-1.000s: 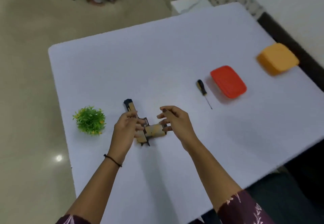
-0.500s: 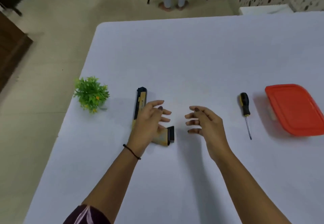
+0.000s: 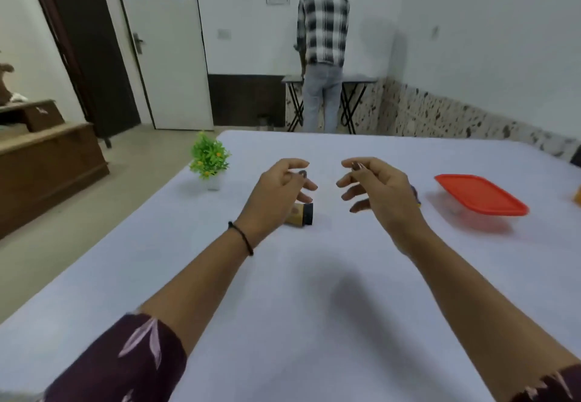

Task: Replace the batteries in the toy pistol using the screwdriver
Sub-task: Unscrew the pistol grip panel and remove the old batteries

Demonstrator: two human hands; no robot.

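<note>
Change: both hands have let go of pistol [image 3: 301, 215], which now lies on table [image 3: 314, 307] | meaning: probably screwdriver [image 3: 415, 194] next, right of pistol, mostly hidden | left hand [image 3: 276, 194] hovers over pistol, fingers [image 3: 309, 186] loosely curled, spread, empty, butt showing just below them | right hand [image 3: 377, 187] right of pistol, likewise empty.

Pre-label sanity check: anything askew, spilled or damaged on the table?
Nothing stands out. The toy pistol lies on the table, mostly hidden by the left hand; the red-lidded container is closed and the plant stands upright. No spills visible.
</note>
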